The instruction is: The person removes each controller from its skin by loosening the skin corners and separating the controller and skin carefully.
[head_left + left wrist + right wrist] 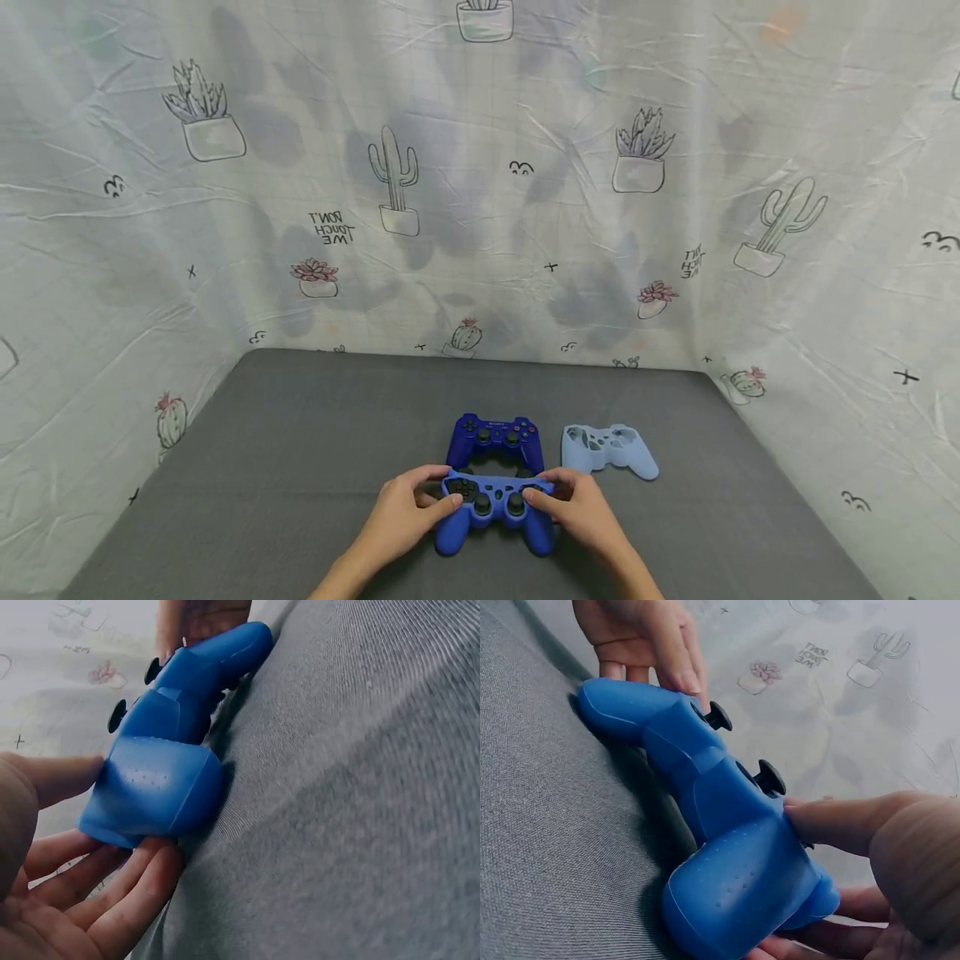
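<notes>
A game controller [498, 508] in a bright blue rubbery cover sits low in the middle of the head view, its black thumbsticks facing up. My left hand [405, 508] grips its left end, thumb on the front face by the direction buttons. On the opposite end, my right hand [585, 504] pinches it, thumb on top beside the right buttons. In both wrist views the controller's dotted handles lie close to the grey cloth. Just beyond it lies a dark blue controller [498, 435], its lower part partly hidden.
A pale blue controller cover [611, 454] with cut-out holes lies on the grey tabletop [300, 442], right of the dark blue controller. A white curtain [480, 192] printed with cacti and potted plants surrounds the back and sides.
</notes>
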Demonstrator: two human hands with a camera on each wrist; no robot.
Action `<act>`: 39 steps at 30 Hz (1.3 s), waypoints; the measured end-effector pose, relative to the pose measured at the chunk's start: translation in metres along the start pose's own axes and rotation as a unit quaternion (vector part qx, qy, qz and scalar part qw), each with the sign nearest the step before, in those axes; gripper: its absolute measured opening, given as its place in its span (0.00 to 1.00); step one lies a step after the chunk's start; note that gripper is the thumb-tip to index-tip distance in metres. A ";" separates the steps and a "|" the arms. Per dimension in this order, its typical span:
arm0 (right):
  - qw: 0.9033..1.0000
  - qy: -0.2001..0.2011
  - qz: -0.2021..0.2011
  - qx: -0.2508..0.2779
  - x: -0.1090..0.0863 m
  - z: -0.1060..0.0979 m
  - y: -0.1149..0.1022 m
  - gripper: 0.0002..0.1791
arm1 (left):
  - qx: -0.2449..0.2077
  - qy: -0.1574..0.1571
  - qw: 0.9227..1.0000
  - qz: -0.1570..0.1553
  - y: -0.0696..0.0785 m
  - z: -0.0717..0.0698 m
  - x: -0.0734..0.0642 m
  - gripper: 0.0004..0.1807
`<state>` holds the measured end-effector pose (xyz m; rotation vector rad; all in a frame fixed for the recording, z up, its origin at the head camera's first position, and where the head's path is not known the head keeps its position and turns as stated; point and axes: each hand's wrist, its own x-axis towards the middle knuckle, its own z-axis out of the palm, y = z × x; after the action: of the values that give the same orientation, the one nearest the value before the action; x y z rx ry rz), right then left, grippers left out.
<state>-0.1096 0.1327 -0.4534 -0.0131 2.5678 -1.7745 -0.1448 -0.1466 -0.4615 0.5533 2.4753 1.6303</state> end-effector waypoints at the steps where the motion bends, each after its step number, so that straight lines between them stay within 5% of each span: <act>1: 1.000 -0.003 -0.001 -0.001 0.000 0.000 0.000 0.23 | -0.002 -0.007 1.000 0.001 0.000 -0.001 0.000 0.30; 13: 0.999 -0.040 -0.024 -0.018 0.000 -0.007 0.004 0.32 | -0.054 -0.047 0.997 0.004 0.001 -0.002 -0.005 0.33; 20: 0.999 -0.048 -0.016 0.014 0.001 -0.009 0.007 0.29 | 0.028 -0.017 0.999 0.033 -0.002 -0.003 -0.002 0.27; 24: 0.995 -0.072 0.012 0.068 0.002 -0.015 0.010 0.29 | 0.023 -0.032 0.999 0.031 -0.003 -0.007 0.005 0.24; 32: 0.987 -0.110 0.011 0.115 0.004 -0.026 0.016 0.29 | -0.100 -0.109 0.989 -0.004 -0.012 -0.013 0.018 0.25; 39: 0.984 -0.141 0.014 0.112 0.005 -0.028 0.020 0.28 | -0.108 -0.126 0.986 -0.015 -0.019 -0.013 0.022 0.26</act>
<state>-0.1154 0.1655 -0.4620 -0.2081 2.1572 -1.8845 -0.1732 -0.1559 -0.4711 0.6443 2.0891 1.6738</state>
